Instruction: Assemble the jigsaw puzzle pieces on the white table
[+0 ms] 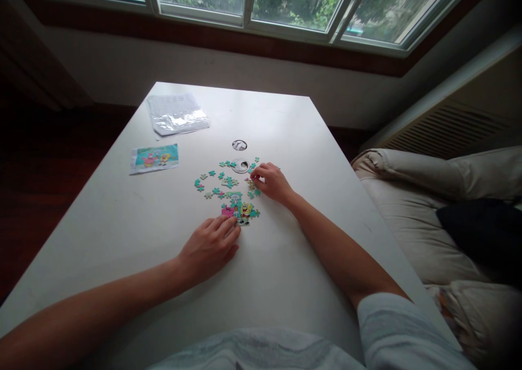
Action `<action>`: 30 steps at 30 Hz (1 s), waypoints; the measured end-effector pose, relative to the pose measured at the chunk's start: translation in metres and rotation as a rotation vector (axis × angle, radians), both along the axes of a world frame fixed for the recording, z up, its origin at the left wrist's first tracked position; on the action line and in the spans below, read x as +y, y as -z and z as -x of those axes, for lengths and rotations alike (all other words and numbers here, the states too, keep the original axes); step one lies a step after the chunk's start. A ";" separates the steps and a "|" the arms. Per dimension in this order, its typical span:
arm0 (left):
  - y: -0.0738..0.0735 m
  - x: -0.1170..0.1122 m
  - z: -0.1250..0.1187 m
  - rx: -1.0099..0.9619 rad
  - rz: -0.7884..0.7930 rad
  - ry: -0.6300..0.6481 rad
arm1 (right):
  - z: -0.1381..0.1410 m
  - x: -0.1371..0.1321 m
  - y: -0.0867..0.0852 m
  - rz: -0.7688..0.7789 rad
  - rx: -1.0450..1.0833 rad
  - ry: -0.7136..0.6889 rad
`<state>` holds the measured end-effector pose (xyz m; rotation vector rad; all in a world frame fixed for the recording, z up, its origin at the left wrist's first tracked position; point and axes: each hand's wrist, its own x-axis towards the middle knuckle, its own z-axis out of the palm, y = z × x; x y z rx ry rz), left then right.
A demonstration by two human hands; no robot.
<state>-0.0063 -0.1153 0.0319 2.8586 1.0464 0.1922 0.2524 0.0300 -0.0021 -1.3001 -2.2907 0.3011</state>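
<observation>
A small joined patch of a cartoon jigsaw (240, 209) lies near the middle of the white table (122, 217). Several loose teal pieces (216, 182) are scattered just beyond it. My left hand (210, 245) lies flat on the table, fingers stretched out, fingertips touching the near left edge of the joined patch. My right hand (272, 182) rests at the right side of the loose pieces, fingers curled and pinched over a small piece I cannot make out clearly.
A printed reference picture (155, 158) lies to the far left. A clear plastic bag on paper (177, 114) sits near the far edge. Two small round lids or discs (240, 155) lie beyond the pieces. A cushioned seat (432, 207) stands right of the table. A window runs along the back.
</observation>
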 end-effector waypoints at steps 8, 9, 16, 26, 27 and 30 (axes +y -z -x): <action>0.002 0.001 0.002 -0.002 -0.005 -0.011 | -0.004 -0.004 -0.013 0.041 -0.095 -0.150; 0.002 0.001 0.002 -0.001 -0.006 -0.011 | -0.003 -0.004 -0.013 0.039 -0.100 -0.161; 0.004 0.002 0.003 -0.004 -0.016 -0.009 | -0.002 -0.004 -0.012 0.020 -0.100 -0.184; 0.005 0.001 0.004 -0.008 -0.017 -0.013 | -0.004 -0.006 -0.020 0.061 -0.115 -0.217; 0.005 0.001 0.004 -0.011 -0.017 -0.013 | -0.003 -0.007 -0.020 0.062 -0.110 -0.215; 0.004 0.002 0.004 -0.017 -0.017 -0.012 | -0.002 -0.007 -0.018 0.064 -0.103 -0.207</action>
